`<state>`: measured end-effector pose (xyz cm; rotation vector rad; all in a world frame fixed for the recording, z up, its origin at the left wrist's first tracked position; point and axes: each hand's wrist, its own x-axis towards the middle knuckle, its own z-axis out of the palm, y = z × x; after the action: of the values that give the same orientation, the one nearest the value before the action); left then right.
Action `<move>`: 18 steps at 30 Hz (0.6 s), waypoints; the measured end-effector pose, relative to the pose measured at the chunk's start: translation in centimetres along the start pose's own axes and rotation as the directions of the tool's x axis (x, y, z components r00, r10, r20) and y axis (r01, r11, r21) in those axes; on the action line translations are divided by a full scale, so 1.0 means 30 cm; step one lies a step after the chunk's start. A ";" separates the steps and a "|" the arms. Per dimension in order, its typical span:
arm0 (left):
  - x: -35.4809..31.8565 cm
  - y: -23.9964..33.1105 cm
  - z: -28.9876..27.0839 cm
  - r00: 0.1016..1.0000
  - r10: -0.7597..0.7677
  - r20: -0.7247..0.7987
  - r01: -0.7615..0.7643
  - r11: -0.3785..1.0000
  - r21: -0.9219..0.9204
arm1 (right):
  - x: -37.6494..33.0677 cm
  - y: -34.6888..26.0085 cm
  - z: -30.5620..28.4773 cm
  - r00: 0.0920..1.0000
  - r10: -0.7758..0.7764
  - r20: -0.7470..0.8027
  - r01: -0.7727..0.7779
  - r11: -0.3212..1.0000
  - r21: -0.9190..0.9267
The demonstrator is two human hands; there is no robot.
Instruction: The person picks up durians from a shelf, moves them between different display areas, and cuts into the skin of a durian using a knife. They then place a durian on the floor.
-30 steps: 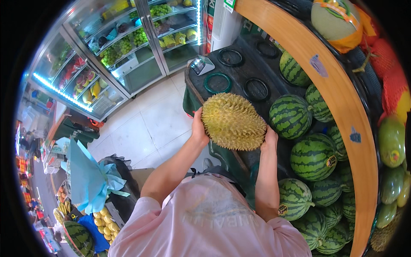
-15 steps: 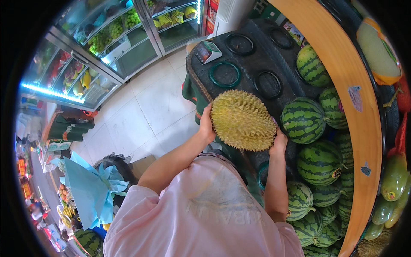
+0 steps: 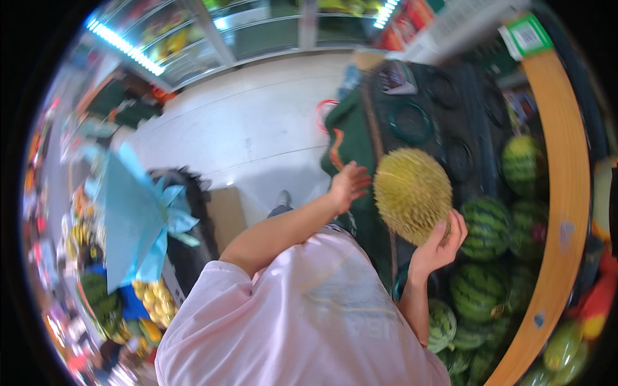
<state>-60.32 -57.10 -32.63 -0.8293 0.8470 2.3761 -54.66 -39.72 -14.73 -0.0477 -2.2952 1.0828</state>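
A large spiky yellow-green durian [image 3: 412,193] rests on the dark mesh-covered stand [image 3: 476,119] in front of me. My left hand [image 3: 351,188] is off to its left, apart from it, with fingers spread and nothing held. My right hand [image 3: 441,248] is at the durian's near right end, its fingers loosely bent and apart. Whether those fingertips still touch the spikes cannot be told. Both hands are somewhat blurred.
Striped watermelons [image 3: 483,226] crowd the right, inside a curved wooden rim [image 3: 559,161]. A green ring [image 3: 409,121] and black rings lie on the stand near a small scale [image 3: 397,77]. A blue-wrapped bouquet [image 3: 132,219] stands left; glass coolers [image 3: 264,32] line the back.
My left hand has let go of the durian and drawn away left. My right hand has loosened at its near end. The view has turned, showing more floor.
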 end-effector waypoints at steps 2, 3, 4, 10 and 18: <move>0.005 -0.036 -0.071 0.995 0.063 -0.079 -0.063 0.998 0.010 | -0.014 -0.059 0.095 0.970 -0.168 0.175 0.154 0.984 0.087; -0.015 -0.036 -0.092 0.989 0.080 -0.126 -0.075 0.996 0.049 | -0.030 -0.084 0.141 0.930 -0.270 0.249 0.245 0.961 0.128; -0.041 -0.043 -0.116 0.983 0.086 -0.164 -0.085 0.996 0.014 | -0.039 -0.092 0.191 0.878 -0.345 0.331 0.294 0.936 0.195; -0.306 -0.163 -0.434 0.863 0.167 -0.476 -0.235 0.968 -0.086 | -0.255 -0.090 0.436 0.534 -0.431 0.728 0.170 0.898 0.406; -0.826 -0.553 -0.903 0.398 0.157 -0.904 -0.442 0.896 -0.038 | -0.515 -0.059 0.511 0.029 -0.441 0.897 0.087 0.895 0.437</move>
<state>-22.71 -69.83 -39.31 -2.3756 1.1089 2.2661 -49.68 -55.74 -28.71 1.8011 -2.9574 1.3954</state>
